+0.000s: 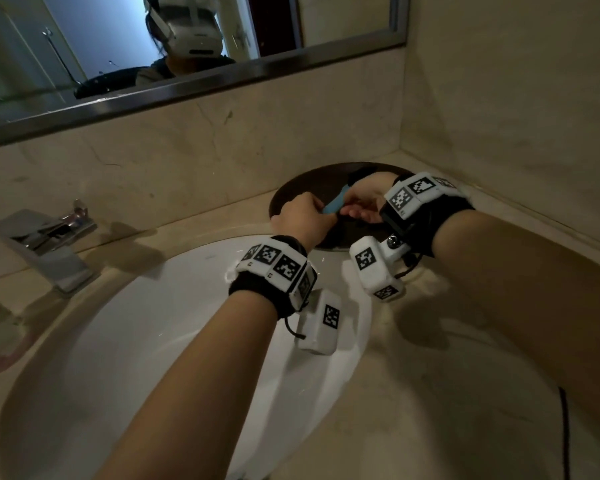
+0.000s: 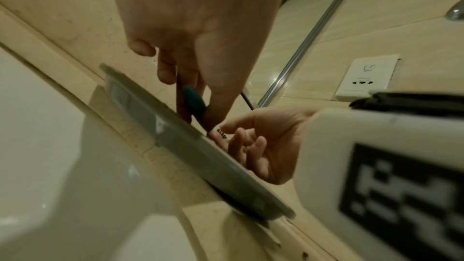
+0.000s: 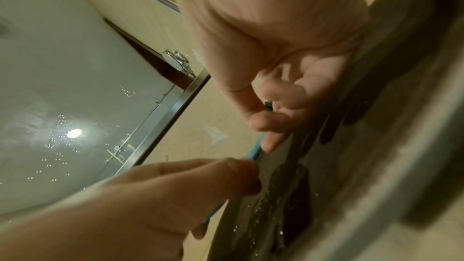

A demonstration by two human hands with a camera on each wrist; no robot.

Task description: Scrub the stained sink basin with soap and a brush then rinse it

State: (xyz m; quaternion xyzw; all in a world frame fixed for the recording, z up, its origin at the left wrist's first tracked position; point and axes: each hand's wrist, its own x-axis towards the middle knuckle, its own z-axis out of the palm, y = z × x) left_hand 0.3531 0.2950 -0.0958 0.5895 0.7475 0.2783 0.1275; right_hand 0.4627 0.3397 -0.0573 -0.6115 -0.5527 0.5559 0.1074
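Note:
A small blue brush [image 1: 334,203] is held between both hands above a dark round tray [image 1: 291,192] at the back right of the counter. My left hand [image 1: 321,211] grips the lower end of its handle [image 2: 193,102]. My right hand [image 1: 352,202] pinches the brush near its dark bristles [image 2: 221,133], with thumb and forefinger curled on the blue handle [image 3: 254,150]. The white sink basin [image 1: 153,341] lies below my forearms, wet with droplets. No soap is in view.
A chrome faucet [image 1: 49,244] stands at the left of the basin. The mirror [image 1: 118,46] runs along the back wall above the marble counter [image 1: 465,393]. A black cable [image 1: 565,427] lies at the right. A wall socket [image 2: 366,76] is nearby.

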